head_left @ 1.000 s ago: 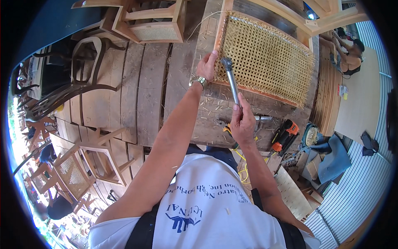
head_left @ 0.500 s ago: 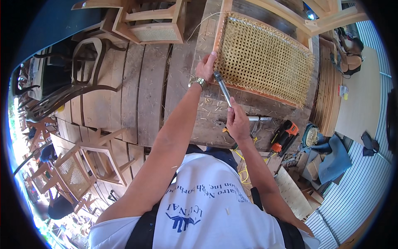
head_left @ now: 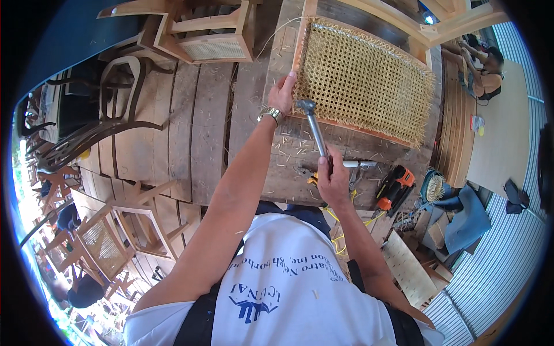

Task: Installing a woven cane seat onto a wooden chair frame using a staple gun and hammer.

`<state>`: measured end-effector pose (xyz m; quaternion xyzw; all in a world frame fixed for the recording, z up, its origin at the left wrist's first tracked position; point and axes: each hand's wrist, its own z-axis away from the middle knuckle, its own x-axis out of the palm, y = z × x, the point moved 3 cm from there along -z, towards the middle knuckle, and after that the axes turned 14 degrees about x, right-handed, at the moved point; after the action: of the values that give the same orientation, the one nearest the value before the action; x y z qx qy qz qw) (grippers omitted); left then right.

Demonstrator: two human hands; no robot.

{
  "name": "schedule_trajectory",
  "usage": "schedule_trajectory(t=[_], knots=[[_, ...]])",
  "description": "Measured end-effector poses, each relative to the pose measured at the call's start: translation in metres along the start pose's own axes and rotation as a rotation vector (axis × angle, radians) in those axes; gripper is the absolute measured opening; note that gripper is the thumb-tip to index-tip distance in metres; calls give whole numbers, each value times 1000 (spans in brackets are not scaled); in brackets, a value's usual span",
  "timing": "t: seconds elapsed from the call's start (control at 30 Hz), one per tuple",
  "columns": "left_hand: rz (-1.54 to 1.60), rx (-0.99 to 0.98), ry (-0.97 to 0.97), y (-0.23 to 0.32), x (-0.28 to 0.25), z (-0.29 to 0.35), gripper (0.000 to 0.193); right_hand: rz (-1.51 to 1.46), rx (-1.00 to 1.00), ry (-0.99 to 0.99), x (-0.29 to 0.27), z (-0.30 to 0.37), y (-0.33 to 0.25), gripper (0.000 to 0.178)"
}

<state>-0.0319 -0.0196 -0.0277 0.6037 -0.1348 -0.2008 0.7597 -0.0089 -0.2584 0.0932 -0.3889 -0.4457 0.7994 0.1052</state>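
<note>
A wooden chair frame with a woven cane panel lies on the plank workbench, its trimmed cane ends sticking up around the edges. My left hand, with a metal watch on the wrist, grips the frame's left rail near the close corner, the thumb on top and the other fingers mostly hidden. In my right hand is a hammer, held by its handle. Its metal head is over the frame's near left corner, beside my left hand; whether it touches cannot be made out.
Right of my right hand lie pliers, a white-handled tool and an orange-and-black power tool. Cane scraps litter the bench. Chair frames stand at left. Another person sits at far right.
The hammer head has turned so that more of its length shows, and my right hand has shifted slightly. My left hand keeps its hold on the frame.
</note>
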Motion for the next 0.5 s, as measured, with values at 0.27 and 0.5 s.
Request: schedule_trajectory(t=[0.27,0.5], knots=[[-159,4,95,-37,-36,-6,80,307,167,-539,-1,47,66,27],[-333,25,-167,-19,-53,46,65,338,-50,-436,55,67,96,32]])
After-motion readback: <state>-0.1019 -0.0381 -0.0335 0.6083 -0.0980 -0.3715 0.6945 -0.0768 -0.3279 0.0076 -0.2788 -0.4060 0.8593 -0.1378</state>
